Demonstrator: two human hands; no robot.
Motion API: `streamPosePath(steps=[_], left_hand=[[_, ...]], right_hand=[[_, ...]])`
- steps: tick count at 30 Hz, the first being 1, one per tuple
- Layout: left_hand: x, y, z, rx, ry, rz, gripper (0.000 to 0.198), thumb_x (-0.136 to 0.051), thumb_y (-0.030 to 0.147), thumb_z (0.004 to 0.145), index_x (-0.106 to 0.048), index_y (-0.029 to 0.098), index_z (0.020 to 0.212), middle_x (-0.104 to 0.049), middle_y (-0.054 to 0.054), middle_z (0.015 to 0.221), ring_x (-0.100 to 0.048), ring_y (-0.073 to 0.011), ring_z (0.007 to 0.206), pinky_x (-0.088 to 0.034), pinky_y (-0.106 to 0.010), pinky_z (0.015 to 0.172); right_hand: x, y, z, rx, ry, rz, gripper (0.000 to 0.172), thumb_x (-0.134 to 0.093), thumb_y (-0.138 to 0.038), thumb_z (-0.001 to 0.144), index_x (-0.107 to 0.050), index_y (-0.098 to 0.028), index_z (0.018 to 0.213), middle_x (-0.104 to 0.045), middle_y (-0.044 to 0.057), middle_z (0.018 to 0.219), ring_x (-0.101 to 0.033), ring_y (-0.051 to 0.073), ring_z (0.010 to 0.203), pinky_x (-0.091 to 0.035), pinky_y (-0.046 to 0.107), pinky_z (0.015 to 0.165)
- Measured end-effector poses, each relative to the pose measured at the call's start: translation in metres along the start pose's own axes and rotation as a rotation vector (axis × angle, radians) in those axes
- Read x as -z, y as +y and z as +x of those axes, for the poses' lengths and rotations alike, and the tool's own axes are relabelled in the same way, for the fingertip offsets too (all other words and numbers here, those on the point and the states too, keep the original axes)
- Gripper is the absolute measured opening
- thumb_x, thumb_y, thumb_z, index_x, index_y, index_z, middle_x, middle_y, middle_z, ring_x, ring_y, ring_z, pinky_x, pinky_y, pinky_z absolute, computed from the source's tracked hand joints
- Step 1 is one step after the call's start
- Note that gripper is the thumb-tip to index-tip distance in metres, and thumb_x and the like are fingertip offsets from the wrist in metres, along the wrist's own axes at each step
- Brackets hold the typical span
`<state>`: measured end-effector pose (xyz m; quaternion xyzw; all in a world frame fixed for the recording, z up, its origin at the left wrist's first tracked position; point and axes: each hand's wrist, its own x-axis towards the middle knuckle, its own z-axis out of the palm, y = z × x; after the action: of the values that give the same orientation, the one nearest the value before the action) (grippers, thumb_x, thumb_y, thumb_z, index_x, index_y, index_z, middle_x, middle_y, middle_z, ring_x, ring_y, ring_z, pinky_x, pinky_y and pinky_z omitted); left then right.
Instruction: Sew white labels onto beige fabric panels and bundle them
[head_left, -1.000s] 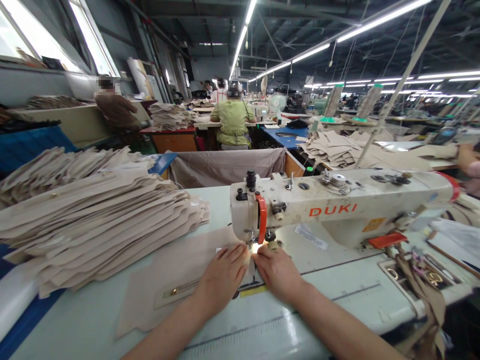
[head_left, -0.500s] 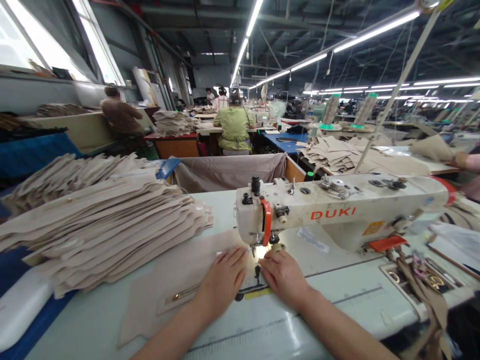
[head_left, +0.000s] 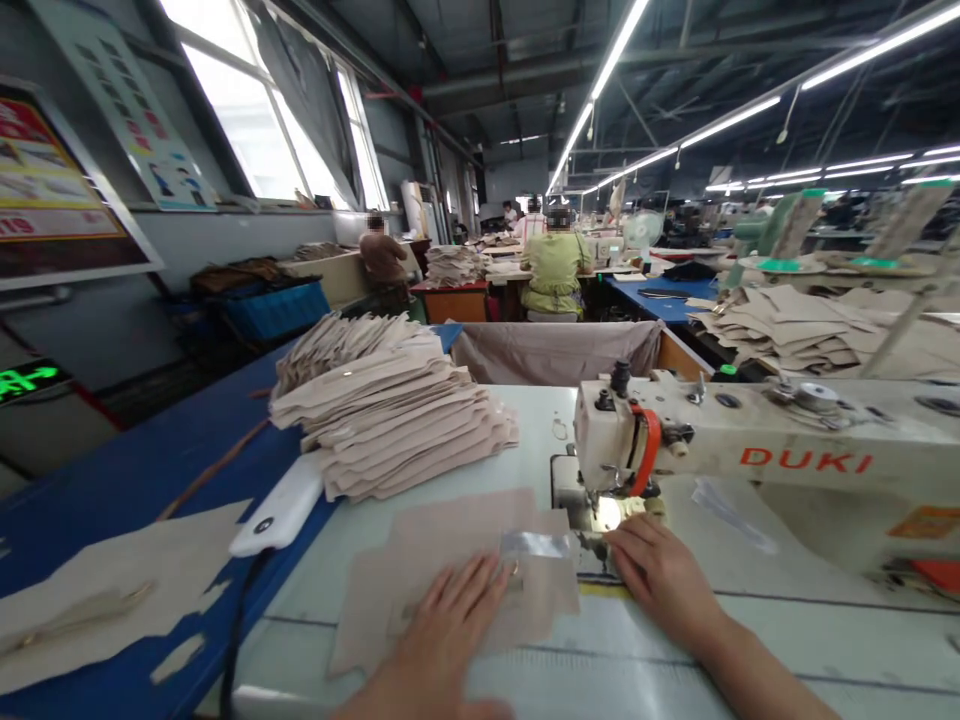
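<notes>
My left hand (head_left: pixel 454 620) lies flat, fingers stretched out, on a beige fabric piece (head_left: pixel 450 520) left of the needle. A shiny strip (head_left: pixel 536 545) and a small metal pull (head_left: pixel 515 568) show on the fabric by its fingertips. My right hand (head_left: pixel 664 570) is beside the lit needle area of the white sewing machine (head_left: pixel 705 435), which has an orange guard (head_left: pixel 649 450). Its fingers are bent and pressed together; whatever they pinch, if anything, is hidden. The fabric's right edge lies left of the presser foot.
A tall stack of beige fabric pieces (head_left: pixel 405 420) stands behind my left hand. Beside it are a white device with a cord (head_left: pixel 281 508) and another fabric piece (head_left: pixel 127 570) on a blue surface (head_left: pixel 217 440). Co-workers sit farther off, one in a green top (head_left: pixel 555 265).
The view has swung left. My left hand and the fabric have moved left, away from the needle, and that hand has flattened out. My right hand stays by the needle.
</notes>
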<state>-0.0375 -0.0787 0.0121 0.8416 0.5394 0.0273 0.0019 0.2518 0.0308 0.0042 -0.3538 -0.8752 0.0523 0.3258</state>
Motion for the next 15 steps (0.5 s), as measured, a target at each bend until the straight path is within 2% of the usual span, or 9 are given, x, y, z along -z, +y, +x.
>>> streamPosePath(steps=[2,4,6,7,8,9,11,13,15], left_hand=[[-0.025,-0.009,-0.021,-0.011,-0.121,0.007,0.105,-0.071,0.039,0.069,-0.004,0.026,0.149,-0.024,-0.010,0.152,-0.032,-0.0325,0.136,-0.034,-0.052,0.107],[-0.043,-0.014,-0.039,-0.075,-0.096,0.003,0.084,-0.059,0.021,0.078,-0.013,0.034,0.148,-0.037,-0.004,0.146,-0.043,-0.0265,0.130,-0.040,-0.044,0.104],[-0.040,-0.018,-0.050,-0.154,0.009,-0.080,0.067,-0.046,0.013,0.083,-0.030,0.036,0.143,-0.050,0.000,0.137,-0.053,-0.0201,0.121,-0.045,-0.034,0.100],[-0.028,-0.021,-0.052,-0.141,0.072,-0.145,0.058,-0.041,0.014,0.085,-0.040,0.034,0.139,-0.056,0.001,0.132,-0.057,-0.0181,0.116,-0.048,-0.030,0.097],[-0.009,-0.026,-0.052,-0.062,0.145,-0.214,0.050,-0.037,0.015,0.087,-0.048,0.030,0.133,-0.060,0.000,0.127,-0.061,-0.0169,0.111,-0.049,-0.027,0.094],[0.017,-0.032,-0.049,0.122,0.222,-0.267,0.044,-0.032,0.018,0.090,-0.055,0.027,0.126,-0.065,0.000,0.120,-0.064,-0.0162,0.104,-0.051,-0.026,0.090],[0.084,-0.051,-0.035,0.508,0.356,-0.296,0.041,-0.031,0.031,0.093,-0.063,0.016,0.113,-0.072,-0.005,0.103,-0.068,-0.0209,0.089,-0.056,-0.030,0.078],[0.155,-0.078,-0.013,0.809,0.520,-0.188,0.046,-0.032,0.040,0.092,-0.062,0.011,0.110,-0.072,-0.006,0.096,-0.067,-0.0253,0.089,-0.054,-0.035,0.075],[0.212,-0.109,0.014,0.926,0.737,0.046,0.049,-0.026,0.041,0.093,-0.059,0.011,0.115,-0.069,-0.007,0.101,-0.063,-0.0281,0.099,-0.050,-0.037,0.080]], right_hand=[[-0.002,0.001,-0.002,0.012,-0.005,-0.001,0.022,-0.042,-0.016,0.093,-0.064,-0.017,0.096,-0.064,0.008,0.087,-0.057,0.021,0.084,-0.047,0.033,0.076],[-0.003,0.003,-0.003,0.022,-0.019,-0.003,0.021,-0.042,-0.017,0.093,-0.063,-0.018,0.097,-0.064,0.008,0.089,-0.057,0.021,0.086,-0.047,0.033,0.077],[-0.004,0.004,-0.004,0.030,-0.034,-0.005,0.021,-0.042,-0.017,0.093,-0.063,-0.018,0.098,-0.063,0.007,0.089,-0.058,0.021,0.087,-0.047,0.033,0.078],[-0.004,0.004,-0.004,0.032,-0.043,-0.005,0.021,-0.042,-0.017,0.093,-0.062,-0.018,0.098,-0.063,0.007,0.089,-0.058,0.020,0.086,-0.047,0.033,0.078],[-0.005,0.004,-0.004,0.035,-0.051,-0.003,0.021,-0.042,-0.017,0.093,-0.062,-0.019,0.097,-0.063,0.007,0.089,-0.058,0.020,0.086,-0.047,0.033,0.079],[-0.005,0.005,-0.003,0.037,-0.056,-0.001,0.020,-0.042,-0.017,0.093,-0.062,-0.019,0.097,-0.063,0.007,0.089,-0.058,0.020,0.086,-0.047,0.033,0.080],[-0.006,0.005,-0.003,0.038,-0.063,0.000,0.020,-0.043,-0.017,0.093,-0.062,-0.019,0.097,-0.063,0.006,0.089,-0.058,0.019,0.086,-0.047,0.033,0.080],[-0.006,0.005,-0.003,0.032,-0.069,-0.001,0.020,-0.042,-0.018,0.094,-0.062,-0.019,0.096,-0.063,0.006,0.088,-0.059,0.019,0.086,-0.047,0.033,0.079],[-0.007,0.005,-0.003,0.017,-0.082,-0.001,0.021,-0.042,-0.019,0.094,-0.063,-0.020,0.096,-0.063,0.006,0.088,-0.059,0.019,0.085,-0.047,0.033,0.078]])
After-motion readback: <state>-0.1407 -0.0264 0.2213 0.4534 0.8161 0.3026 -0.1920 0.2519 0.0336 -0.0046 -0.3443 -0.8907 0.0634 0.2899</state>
